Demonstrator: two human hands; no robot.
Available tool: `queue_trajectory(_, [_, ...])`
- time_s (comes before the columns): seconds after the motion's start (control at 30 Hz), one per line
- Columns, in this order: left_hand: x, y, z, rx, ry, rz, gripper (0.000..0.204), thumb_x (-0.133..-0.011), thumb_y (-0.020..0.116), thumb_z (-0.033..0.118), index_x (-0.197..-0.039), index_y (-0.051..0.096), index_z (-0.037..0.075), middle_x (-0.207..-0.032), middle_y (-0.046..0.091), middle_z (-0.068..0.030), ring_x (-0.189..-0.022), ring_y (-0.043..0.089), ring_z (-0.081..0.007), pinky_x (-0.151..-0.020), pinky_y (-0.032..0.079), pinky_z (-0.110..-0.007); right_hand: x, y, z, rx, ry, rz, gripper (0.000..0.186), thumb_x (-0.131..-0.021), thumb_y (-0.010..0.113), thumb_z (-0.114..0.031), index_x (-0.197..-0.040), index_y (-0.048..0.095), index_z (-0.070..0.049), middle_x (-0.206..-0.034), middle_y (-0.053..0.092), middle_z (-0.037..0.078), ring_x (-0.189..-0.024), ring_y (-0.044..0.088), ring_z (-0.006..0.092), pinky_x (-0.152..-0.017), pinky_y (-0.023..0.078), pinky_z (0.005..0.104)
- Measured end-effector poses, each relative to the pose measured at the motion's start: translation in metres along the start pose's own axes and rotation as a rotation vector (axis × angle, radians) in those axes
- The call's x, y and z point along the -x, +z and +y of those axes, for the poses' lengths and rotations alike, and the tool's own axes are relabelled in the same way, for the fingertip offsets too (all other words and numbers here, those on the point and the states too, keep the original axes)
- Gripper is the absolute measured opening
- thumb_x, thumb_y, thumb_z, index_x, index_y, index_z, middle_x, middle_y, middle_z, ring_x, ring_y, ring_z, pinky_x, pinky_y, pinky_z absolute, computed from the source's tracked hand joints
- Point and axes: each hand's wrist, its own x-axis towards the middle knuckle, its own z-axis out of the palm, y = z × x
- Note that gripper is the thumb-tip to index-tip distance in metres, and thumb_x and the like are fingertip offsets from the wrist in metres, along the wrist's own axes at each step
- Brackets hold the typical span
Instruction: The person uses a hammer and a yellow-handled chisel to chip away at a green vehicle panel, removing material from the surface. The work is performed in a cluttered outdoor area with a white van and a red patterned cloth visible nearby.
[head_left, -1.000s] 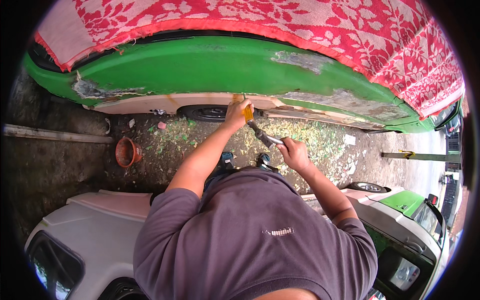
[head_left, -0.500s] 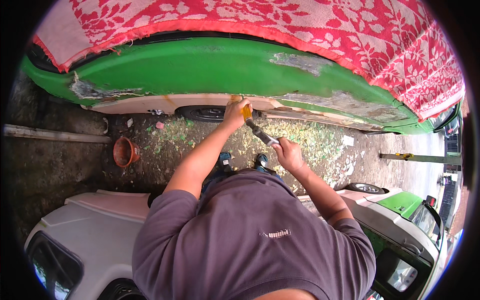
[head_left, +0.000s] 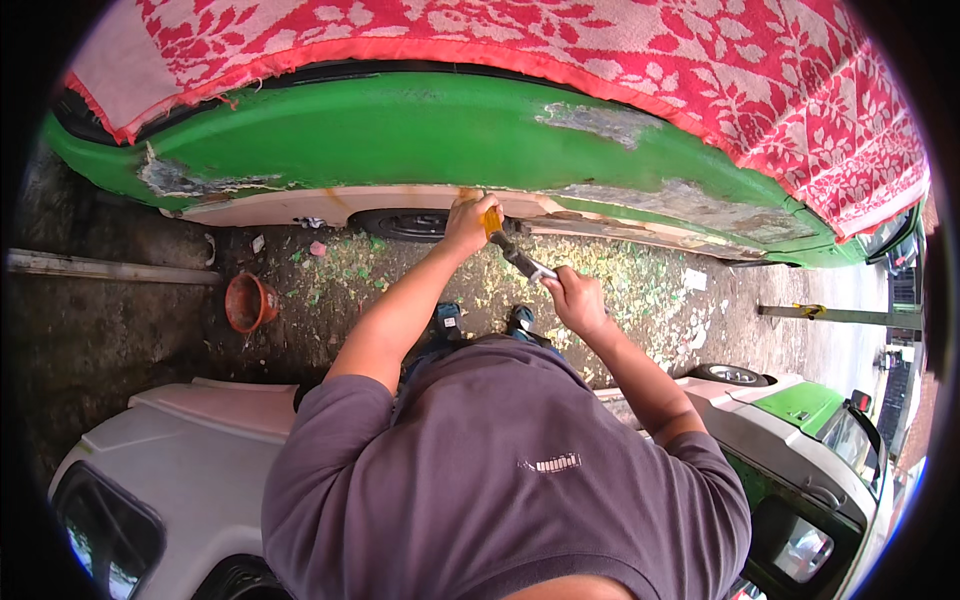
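My left hand (head_left: 468,228) is closed round the yellow handle (head_left: 492,221) of a chisel or scraper, up against the lower side of a green car (head_left: 400,125). The blade is hidden behind the hand. In my right hand (head_left: 578,302) is a hammer (head_left: 522,262), gripped by its pale shaft. Its dark head is at the butt of the yellow handle; whether they touch I cannot tell. Around the work the car's side shows bare grey patches (head_left: 690,207) and a pale lower strip with rusty stains.
A red patterned cloth (head_left: 480,35) covers the car's upper part. Yellow and green flakes (head_left: 640,285) litter the ground round my feet. An orange bucket (head_left: 250,302) stands to the left. Behind me are a white vehicle (head_left: 190,460) and a green-and-white one (head_left: 800,405).
My right hand and the hammer have shifted slightly up and to the left. My left hand stays at nearly the same spot on the car's side.
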Motion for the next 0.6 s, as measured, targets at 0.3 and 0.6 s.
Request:
queue_trajectory(0.3, [0.011,0.003,-0.001,-0.093,-0.03,-0.064,0.012,-0.087,0.063,0.022,-0.083,0.057,0.012,-0.072,0.066,-0.0072,-0.076,0.065,-0.0281,-0.079,0.043,-0.04,0.0,-0.006,0.003,-0.133,0.127,0.065,0.028,-0.096,0.06,-0.026,-0.08,0.053,-0.004,-0.058,0.054,0.018,-0.054,0.057,0.0392,-0.049,0.043,0.0466])
queue_trajectory(0.6, [0.011,0.01,0.01,-0.2,-0.024,-0.107,0.01,-0.088,0.062,0.025,-0.084,0.06,0.016,-0.075,0.067,-0.0026,-0.079,0.064,-0.0245,-0.085,0.036,-0.041,0.005,-0.028,0.003,-0.197,0.312,0.074,0.031,-0.096,0.06,-0.023,-0.076,0.051,-0.001,-0.057,0.051,0.02,-0.053,0.053,0.0407,-0.051,0.04,0.045])
